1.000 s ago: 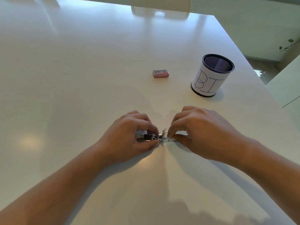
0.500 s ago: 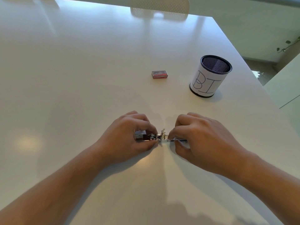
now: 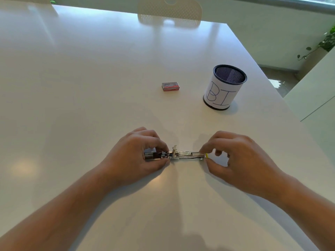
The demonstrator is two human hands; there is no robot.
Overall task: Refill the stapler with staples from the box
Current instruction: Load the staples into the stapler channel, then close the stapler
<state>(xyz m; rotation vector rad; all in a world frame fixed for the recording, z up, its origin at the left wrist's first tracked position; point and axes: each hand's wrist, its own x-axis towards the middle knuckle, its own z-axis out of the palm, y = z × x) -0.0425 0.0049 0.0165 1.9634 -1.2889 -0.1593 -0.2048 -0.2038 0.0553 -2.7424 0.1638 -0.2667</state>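
A small metal stapler [image 3: 183,155] lies unfolded flat on the white table [image 3: 90,87], its two halves stretched out left to right. My left hand [image 3: 137,154] pinches the dark left half. My right hand [image 3: 235,158] holds the right end of the silver magazine between thumb and forefinger, where a bit of yellow shows. The small red staple box [image 3: 170,86] lies shut on the table farther back, apart from both hands.
A mesh pen cup [image 3: 224,87] wrapped in white paper marked "BI" stands to the right of the box. A chair back [image 3: 169,12] shows at the far table edge. The table's right edge runs diagonally close to the cup.
My right hand has slid rightward along the stapler, from the hinge out to the far end of the magazine. More of the silver rail shows now. The left hand has stayed put.
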